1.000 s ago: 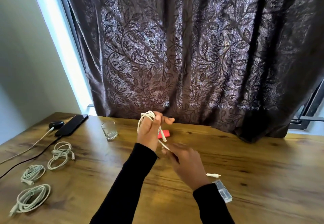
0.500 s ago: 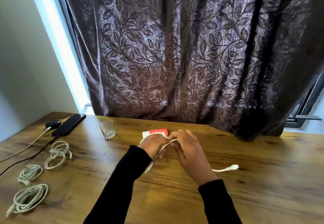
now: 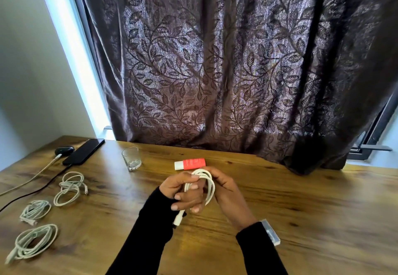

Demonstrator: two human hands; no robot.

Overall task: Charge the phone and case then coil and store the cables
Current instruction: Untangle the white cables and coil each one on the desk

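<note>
Head view, hands: a person's left hand [image 3: 181,190] and right hand [image 3: 224,190] meet just in front of the red tube [image 3: 190,164], both curled round 1 white cable [image 3: 207,186].
Head view, cable: gathered into a loose loop between the 2 hands, held above the surface [image 3: 301,221]; 1 plug end [image 3: 178,220] hangs below the left hand.
Head view, handling: the cable looks light, soft and springy, likely to uncoil if released. Best held across the bundled strands, not by the plug.
Head view, stage: coiling appears nearly done; storing it is not yet done.
Head view, charging: far left of the red tube, a dark phone [image 3: 84,151] and a dark case [image 3: 64,150] lie side by side, each with a lead running off the left edge.
Head view, coiled cables: 3 pale bundles [image 3: 69,187] [image 3: 35,211] [image 3: 32,241] lie well left of the red tube.
Head view, surface: knotty brown wood; a small clear glass [image 3: 131,158] stands left of the red tube.
Head view, room: a dark leaf-patterned curtain [image 3: 215,70] hangs behind the red tube, daylight showing at its left edge beside a pale wall.
</note>
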